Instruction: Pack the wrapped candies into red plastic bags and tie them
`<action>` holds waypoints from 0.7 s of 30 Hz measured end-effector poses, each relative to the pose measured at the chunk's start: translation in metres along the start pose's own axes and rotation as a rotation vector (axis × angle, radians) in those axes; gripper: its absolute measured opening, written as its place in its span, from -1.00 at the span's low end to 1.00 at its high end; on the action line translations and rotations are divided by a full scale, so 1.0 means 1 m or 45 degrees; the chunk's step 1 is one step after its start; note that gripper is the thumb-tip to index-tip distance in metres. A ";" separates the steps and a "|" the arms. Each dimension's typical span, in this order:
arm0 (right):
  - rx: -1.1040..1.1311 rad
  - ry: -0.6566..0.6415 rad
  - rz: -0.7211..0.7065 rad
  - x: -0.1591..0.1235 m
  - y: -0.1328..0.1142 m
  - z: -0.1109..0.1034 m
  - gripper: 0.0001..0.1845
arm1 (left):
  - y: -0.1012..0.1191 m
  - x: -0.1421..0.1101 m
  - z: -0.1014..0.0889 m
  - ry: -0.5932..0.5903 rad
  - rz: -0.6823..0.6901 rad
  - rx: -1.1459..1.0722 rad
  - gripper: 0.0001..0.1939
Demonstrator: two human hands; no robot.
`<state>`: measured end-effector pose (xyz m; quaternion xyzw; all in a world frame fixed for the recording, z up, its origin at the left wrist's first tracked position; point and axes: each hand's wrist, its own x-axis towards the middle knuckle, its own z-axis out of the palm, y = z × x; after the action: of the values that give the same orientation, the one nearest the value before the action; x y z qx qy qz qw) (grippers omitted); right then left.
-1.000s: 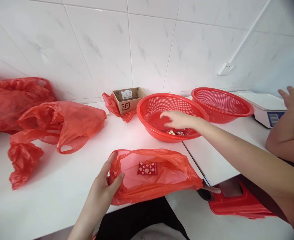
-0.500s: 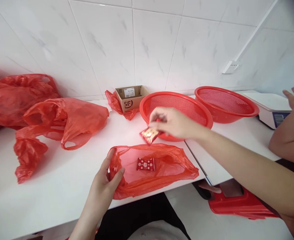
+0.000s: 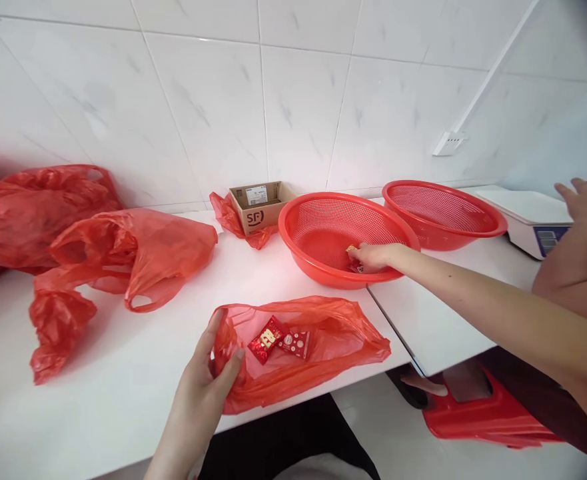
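My left hand [image 3: 204, 381] pinches the left rim of an open red plastic bag [image 3: 333, 337] lying on the white counter near its front edge. Two small red packets [image 3: 279, 341] lie inside the bag. My right hand [image 3: 373, 257] reaches into the nearer red colander basket [image 3: 318, 217], fingers curled on a small packet at its bottom.
A second red colander [image 3: 443, 213] and a white scale [image 3: 528, 217] stand to the right, where another person's hand [image 3: 586, 203] rests. A small cardboard box [image 3: 260, 207] sits by the tiled wall. Crumpled red bags [image 3: 123, 250] lie at left. A red stool [image 3: 478, 413] stands below.
My right hand dropped a second packet into the bag, then went back into the nearer basket. My left hand kept its hold on the bag's rim.
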<state>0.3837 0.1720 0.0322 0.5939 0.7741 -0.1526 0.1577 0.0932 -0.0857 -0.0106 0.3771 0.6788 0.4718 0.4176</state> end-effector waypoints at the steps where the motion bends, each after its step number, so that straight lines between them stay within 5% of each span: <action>1: 0.013 -0.006 -0.027 0.000 -0.001 0.002 -0.60 | 0.000 0.001 0.000 -0.009 0.000 0.003 -0.07; 8: 0.313 0.111 -0.263 -0.008 -0.006 -0.031 -0.67 | -0.002 0.001 -0.001 -0.002 0.010 0.022 -0.09; 13: 0.880 0.134 -0.639 -0.063 -0.063 -0.031 -0.69 | 0.000 0.003 0.003 -0.009 0.042 -0.009 -0.09; 16: 0.638 -0.065 -0.771 -0.096 -0.109 -0.005 -0.71 | 0.001 0.006 0.005 -0.018 0.079 0.010 -0.11; 21: 0.293 0.038 -0.798 -0.114 -0.142 0.021 -0.73 | -0.006 0.009 0.002 -0.047 0.111 -0.045 -0.15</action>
<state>0.2758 0.0289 0.0689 0.3428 0.8990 -0.2715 0.0235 0.0909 -0.0789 -0.0188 0.4077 0.6454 0.4944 0.4156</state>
